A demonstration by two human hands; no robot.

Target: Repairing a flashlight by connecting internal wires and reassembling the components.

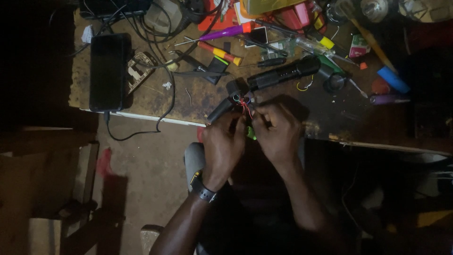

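Just below the middle of the frame, the left hand [222, 144] and the right hand [278, 132] meet at the near edge of the surface [198, 101]. Both are closed narrowly, pinching a small bundle of red wires [245, 107] with a green part [251, 133] showing between the fingers. The wires run up into a dark opened torch body [232, 97] lying just above the hands.

To do this well, the fingertips should probably hold the wires close to their ends and pull gently, since thin strands snap easily and the light is poor.

Room is tight above: a long black torch barrel [283, 73], screwdrivers [221, 51] and loose cables crowd the upper centre. A black phone [110, 71] lies well apart at upper left. The surface edge runs right under the hands, so small parts could drop to the floor.
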